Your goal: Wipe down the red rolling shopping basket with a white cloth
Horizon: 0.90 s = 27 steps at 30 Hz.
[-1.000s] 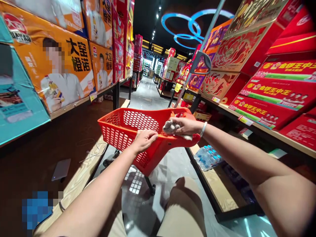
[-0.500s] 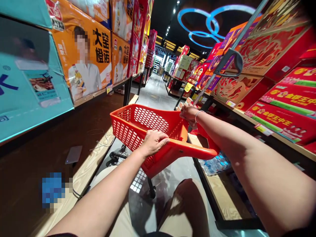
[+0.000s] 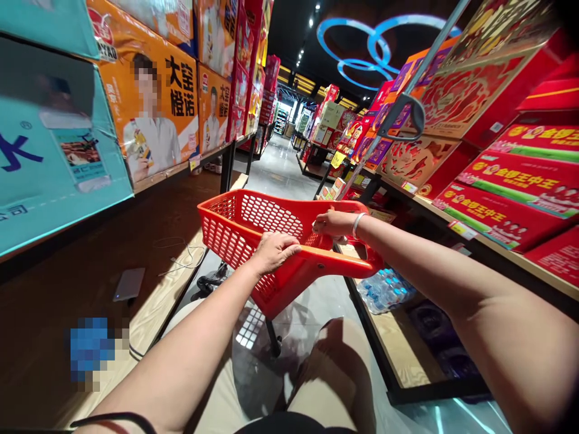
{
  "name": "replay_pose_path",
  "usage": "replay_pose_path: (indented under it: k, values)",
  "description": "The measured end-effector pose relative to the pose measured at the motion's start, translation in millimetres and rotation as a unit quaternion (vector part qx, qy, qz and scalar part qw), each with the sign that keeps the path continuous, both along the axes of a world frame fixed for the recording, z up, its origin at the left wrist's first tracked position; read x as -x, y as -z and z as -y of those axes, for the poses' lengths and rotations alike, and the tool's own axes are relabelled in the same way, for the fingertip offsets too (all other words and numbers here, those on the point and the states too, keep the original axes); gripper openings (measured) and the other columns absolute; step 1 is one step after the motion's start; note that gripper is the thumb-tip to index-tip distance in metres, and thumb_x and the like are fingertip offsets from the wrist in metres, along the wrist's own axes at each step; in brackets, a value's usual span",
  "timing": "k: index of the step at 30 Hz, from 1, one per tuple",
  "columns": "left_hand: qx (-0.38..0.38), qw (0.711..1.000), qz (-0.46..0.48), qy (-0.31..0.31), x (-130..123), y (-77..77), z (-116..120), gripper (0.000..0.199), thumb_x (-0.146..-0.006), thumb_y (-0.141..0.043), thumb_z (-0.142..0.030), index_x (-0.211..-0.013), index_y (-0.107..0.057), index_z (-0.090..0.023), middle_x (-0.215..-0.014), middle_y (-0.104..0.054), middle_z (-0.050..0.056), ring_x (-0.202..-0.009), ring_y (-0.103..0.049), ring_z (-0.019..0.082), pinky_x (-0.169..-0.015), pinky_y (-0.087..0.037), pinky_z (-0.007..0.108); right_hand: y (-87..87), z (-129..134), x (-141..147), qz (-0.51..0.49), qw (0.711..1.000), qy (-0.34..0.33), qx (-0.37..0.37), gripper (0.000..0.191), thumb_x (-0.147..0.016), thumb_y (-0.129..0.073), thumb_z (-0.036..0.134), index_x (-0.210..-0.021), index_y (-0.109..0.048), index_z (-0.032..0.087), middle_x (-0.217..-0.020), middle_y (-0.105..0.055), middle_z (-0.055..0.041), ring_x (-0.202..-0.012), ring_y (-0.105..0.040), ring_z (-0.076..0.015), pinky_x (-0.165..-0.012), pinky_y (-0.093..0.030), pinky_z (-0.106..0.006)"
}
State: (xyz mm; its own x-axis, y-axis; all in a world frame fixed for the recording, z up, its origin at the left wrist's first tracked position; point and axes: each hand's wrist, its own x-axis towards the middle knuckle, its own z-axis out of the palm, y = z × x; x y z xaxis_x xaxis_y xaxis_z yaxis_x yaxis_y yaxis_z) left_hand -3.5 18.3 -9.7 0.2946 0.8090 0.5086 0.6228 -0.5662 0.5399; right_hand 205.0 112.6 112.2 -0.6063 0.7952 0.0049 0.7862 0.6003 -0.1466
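My left hand (image 3: 277, 250) is wrapped over the near side rim of a red plastic shopping cart (image 3: 283, 295) with slotted walls. Over the rear end of the cart's basket is my right hand (image 3: 333, 223), a pale bracelet at its wrist. Its fingers are curled and mostly turned away; I cannot make out what they hold, if anything. The cart's loop handle (image 3: 348, 265) points back toward me on the right. A long pole with a grey grip (image 3: 402, 117) slants upward behind my right hand; its lower end is hidden.
Orange drink cartons (image 3: 154, 114) and turquoise cartons (image 3: 58, 150) line the left shelf. Red boxes (image 3: 497, 199) fill the right shelf, with shrink-wrapped water bottles (image 3: 384, 289) on the board below. Wooden low ledges (image 3: 158, 307) flank the cart. A grey aisle floor (image 3: 289, 163) runs ahead.
My right hand has moved left and slightly down, from beside the pole to over the cart's basket. My left hand stays on the rim. The view has shifted slightly.
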Motion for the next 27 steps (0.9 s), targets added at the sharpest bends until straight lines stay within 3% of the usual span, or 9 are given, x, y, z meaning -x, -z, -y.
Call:
replay_pose_path:
  k: [4, 8, 10, 12, 14, 17, 21, 24, 27]
  values:
    - [0.007, 1.000, 0.011, 0.004, 4.7, -3.1, -1.7, 0.036, -0.098, -0.049, -0.051, -0.094, -0.075, -0.025, -0.098, -0.077, 0.001, -0.095, -0.066, 0.021, -0.091, -0.039, 0.036, -7.3, 34.7, -3.0, 0.015, 0.998, 0.012, 0.063, 0.012, -0.073, -0.072, 0.021, -0.084, -0.068, 0.020, -0.080, -0.071, -0.0025, -0.073, -0.065, -0.0168, -0.065, -0.051, -0.024]
    - [0.025, 1.000, 0.011, 0.008, 12.7, -6.1, -5.8, 0.037, -0.096, -0.049, -0.052, -0.097, -0.075, -0.025, -0.100, -0.076, 0.002, -0.098, -0.066, 0.022, -0.095, -0.040, 0.038, -46.2, 59.1, -24.2, -0.199, 0.972, 0.015, 0.122, 0.040, -0.072, -0.074, 0.026, -0.111, -0.067, 0.022, -0.092, -0.072, -0.0022, -0.077, -0.067, -0.0165, -0.068, -0.055, -0.027]
    - [0.030, 0.999, 0.009, 0.007, 18.5, -6.8, -8.5, 0.037, -0.095, -0.049, -0.051, -0.098, -0.075, -0.025, -0.101, -0.076, 0.002, -0.101, -0.066, 0.023, -0.099, -0.040, 0.039, -66.3, 65.6, -43.9, -0.316, 0.944, 0.000, 0.090, 0.058, -0.071, -0.077, 0.033, -0.126, -0.061, 0.025, -0.103, -0.073, -0.0035, -0.084, -0.069, -0.0182, -0.077, -0.058, -0.033]
    - [0.032, 0.999, 0.007, 0.006, 23.5, -7.5, -10.3, 0.035, -0.094, -0.050, -0.050, -0.097, -0.074, -0.025, -0.103, -0.075, 0.003, -0.103, -0.065, 0.023, -0.102, -0.040, 0.040, -75.5, 68.4, -67.4, -0.370, 0.927, 0.000, 0.055, 0.062, -0.072, -0.078, 0.040, -0.130, -0.061, 0.026, -0.109, -0.072, -0.0048, -0.092, -0.070, -0.0210, -0.084, -0.059, -0.039]
    - [0.029, 0.999, 0.013, -0.005, 25.1, -9.1, -9.8, 0.033, -0.093, -0.050, -0.048, -0.101, -0.074, -0.025, -0.109, -0.073, 0.004, -0.109, -0.063, 0.023, -0.107, -0.039, 0.042, -70.0, 68.1, -90.0, -0.344, 0.939, 0.006, 0.025, 0.056, -0.072, -0.078, 0.047, -0.122, -0.067, 0.024, -0.109, -0.070, -0.0063, -0.099, -0.069, -0.0245, -0.090, -0.059, -0.042]
    - [0.001, 0.999, 0.038, -0.029, 16.0, -16.3, -3.2, 0.037, -0.091, -0.054, -0.044, -0.120, -0.069, -0.027, -0.128, -0.067, 0.005, -0.123, -0.057, 0.026, -0.114, -0.035, 0.046, -42.9, 64.3, -112.7, -0.247, 0.969, -0.003, -0.031, 0.047, -0.073, -0.077, 0.055, -0.108, -0.075, 0.024, -0.120, -0.066, -0.0093, -0.118, -0.062, -0.0289, -0.107, -0.051, -0.047]
    - [-0.051, 0.998, 0.044, -0.004, -13.7, -34.3, 13.0, 0.044, -0.092, -0.055, -0.045, -0.131, -0.065, -0.027, -0.136, -0.062, 0.007, -0.130, -0.051, 0.028, -0.116, -0.033, 0.046, -11.5, 58.5, -119.1, -0.222, 0.967, 0.032, -0.118, 0.046, -0.091, -0.055, 0.063, -0.101, -0.077, 0.024, -0.139, -0.057, -0.0116, -0.137, -0.047, -0.0309, -0.120, -0.035, -0.053]
    - [-0.050, 0.998, 0.024, 0.024, -36.0, -44.1, 22.2, 0.041, -0.097, -0.047, -0.047, -0.128, -0.066, -0.028, -0.129, -0.066, 0.006, -0.125, -0.055, 0.027, -0.113, -0.032, 0.046, -2.4, 55.8, -113.8, -0.256, 0.955, 0.072, -0.132, 0.046, -0.090, -0.056, 0.062, -0.092, -0.077, 0.021, -0.135, -0.058, -0.0123, -0.135, -0.050, -0.0299, -0.116, -0.040, -0.048]
    - [-0.005, 0.999, 0.014, 0.041, -50.4, -43.6, 24.0, 0.041, -0.103, -0.037, -0.045, -0.120, -0.069, -0.028, -0.119, -0.070, 0.004, -0.117, -0.059, 0.025, -0.110, -0.033, 0.046, 1.9, 56.1, -106.3, -0.288, 0.941, 0.110, -0.139, 0.037, -0.076, -0.073, 0.056, -0.086, -0.075, 0.020, -0.121, -0.062, -0.0114, -0.110, -0.062, -0.0252, -0.095, -0.054, -0.037]
